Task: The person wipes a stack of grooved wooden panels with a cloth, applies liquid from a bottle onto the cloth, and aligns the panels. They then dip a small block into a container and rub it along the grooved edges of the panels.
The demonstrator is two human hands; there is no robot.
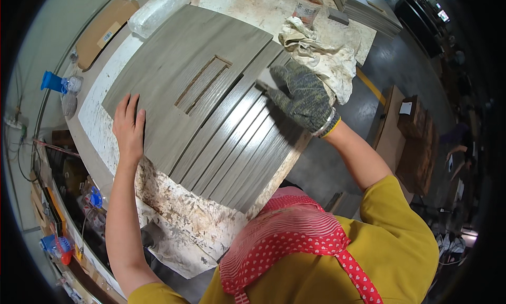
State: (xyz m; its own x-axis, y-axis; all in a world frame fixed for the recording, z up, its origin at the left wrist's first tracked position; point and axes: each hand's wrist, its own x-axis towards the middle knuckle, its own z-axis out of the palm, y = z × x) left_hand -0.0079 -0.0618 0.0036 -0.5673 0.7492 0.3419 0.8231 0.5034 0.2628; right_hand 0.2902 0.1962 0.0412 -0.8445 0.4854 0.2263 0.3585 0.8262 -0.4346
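Note:
A stack of grey wood-grain panels (236, 164) lies fanned out on the table, their long edges stepped toward my right. The top panel (153, 85) has a narrow rectangular cut-out (203, 85) in its face. My left hand (129, 127) is bare, its fingers stretched along the top panel's left edge. My right hand (304, 96) wears a dark speckled knit glove with a yellow cuff. Between its thumb and fingers sits a small flat pale-grey piece (270, 78), held over the stepped edges at the far right; its kind is unclear.
A stained white cloth (321, 56) lies beyond my right hand, near a bottle (307, 8) and a small grey block (338, 16). More stacked panels (369, 10) stand at the back right. A clear plastic roll (159, 11) and cardboard (107, 32) lie back left.

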